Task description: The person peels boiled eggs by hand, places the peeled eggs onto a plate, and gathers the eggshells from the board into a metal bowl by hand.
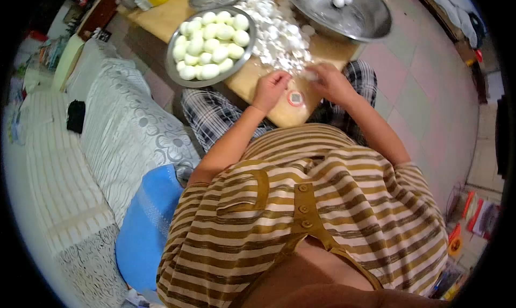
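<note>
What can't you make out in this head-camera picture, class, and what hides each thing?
- Head view: what the right hand, if anything, holds; its fingertips are blurred.
- Head view: whether the left hand pinches anything; its own fingers cover the spot.
- Head view: how many eggs fill the bowl; the upper ones hide what lies beneath.
- Head view: the sticker; its print is too small.
- Head view: the basin's far side; the top edge cuts it.

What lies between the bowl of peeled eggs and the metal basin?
The head view shows a heap of white eggshell pieces on the wooden table there.
</note>
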The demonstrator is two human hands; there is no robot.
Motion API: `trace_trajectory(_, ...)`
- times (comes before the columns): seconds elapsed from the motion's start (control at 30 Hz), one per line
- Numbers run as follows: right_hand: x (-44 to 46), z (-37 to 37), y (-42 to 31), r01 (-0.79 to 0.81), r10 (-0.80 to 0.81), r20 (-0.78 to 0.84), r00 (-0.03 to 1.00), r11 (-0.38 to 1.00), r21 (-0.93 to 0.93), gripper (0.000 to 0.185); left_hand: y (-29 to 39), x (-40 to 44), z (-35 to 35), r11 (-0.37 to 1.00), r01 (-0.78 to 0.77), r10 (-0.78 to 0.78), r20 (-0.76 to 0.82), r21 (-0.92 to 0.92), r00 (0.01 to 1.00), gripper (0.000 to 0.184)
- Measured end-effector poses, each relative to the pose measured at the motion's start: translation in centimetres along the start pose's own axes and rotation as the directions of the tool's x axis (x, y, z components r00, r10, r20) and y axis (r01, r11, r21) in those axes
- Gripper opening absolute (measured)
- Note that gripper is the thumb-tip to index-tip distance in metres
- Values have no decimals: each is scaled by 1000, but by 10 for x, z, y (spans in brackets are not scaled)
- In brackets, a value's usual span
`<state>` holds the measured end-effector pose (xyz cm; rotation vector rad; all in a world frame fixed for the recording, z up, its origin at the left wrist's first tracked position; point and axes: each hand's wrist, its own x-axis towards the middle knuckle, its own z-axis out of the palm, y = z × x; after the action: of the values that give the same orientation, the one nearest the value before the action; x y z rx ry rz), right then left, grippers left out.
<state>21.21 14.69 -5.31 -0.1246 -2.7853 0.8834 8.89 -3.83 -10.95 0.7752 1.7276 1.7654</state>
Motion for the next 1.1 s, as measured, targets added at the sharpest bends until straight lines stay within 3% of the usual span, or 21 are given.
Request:
trace_trajectory(0.03,0,1,-7,-3,13,-111,994,996,90,50,2,-2,-1,999,-13,13,-4,50,1000,14)
trace_trajectory(0.07,3,-5,-17,-25,33,-100,994,996,81,50,8,1,-1,996,-27,28,-12,89,1000,15)
trace_trajectory(0.13,3,-10,-33,37,69,-394,916,966,255,51,12,0,-1,997,-23,23,4,80,1000,14)
trace_trajectory(0.17,-1,-2,-23,27,77,-392,917,967,254,51,15,0,-1,996,-27,26,10,81,1000,14)
trace_trajectory(0.23,-7,20,-2,65,-66,-170,983,998,-12,50,18,-2,0,993,-57,55,31,98,998,14)
trace_trajectory(0.27,-12,25,0,95,-112,-161,981,990,-108,51,21,-4,1,994,-36,35,18,100,999,14)
trace_trajectory(0.37,-12,8,-19,49,-36,-288,957,998,39,50,16,1,-2,994,-29,28,9,101,1000,14)
trace_trajectory(0.43,-11,4,-15,45,-41,-310,950,999,5,48,14,1,-2,994,-43,42,18,96,999,14)
trace_trajectory(0.5,-12,14,3,134,-166,-65,984,930,-341,44,12,-1,-2,994,-31,28,26,103,999,14)
trace_trajectory(0.57,-13,17,5,175,-224,-106,969,922,-346,42,11,0,-3,995,-29,27,24,97,999,14)
trace_trajectory(0.63,-10,9,-5,81,-79,-167,983,997,7,40,10,-2,-3,996,-16,15,15,88,1000,14)
trace_trajectory(0.77,-11,16,2,-33,13,-227,974,996,-87,39,10,-4,-3,996,-13,14,-9,92,1000,15)
trace_trajectory(0.83,-10,14,1,66,-69,-95,993,997,-37,38,15,-4,-4,995,7,-5,-15,102,1000,15)
trace_trajectory(0.9,-7,11,-4,129,-131,-113,985,991,-25,40,20,-3,-5,996,57,-59,-32,-62,998,15)
trace_trajectory(1.03,8,-10,-22,226,-227,-219,949,974,-29,43,46,7,-8,991,-39,27,-87,-129,996,15)
trace_trajectory(1.1,12,-5,-12,341,-350,-43,936,929,-146,46,64,18,-10,989,-141,137,-112,-35,984,15)
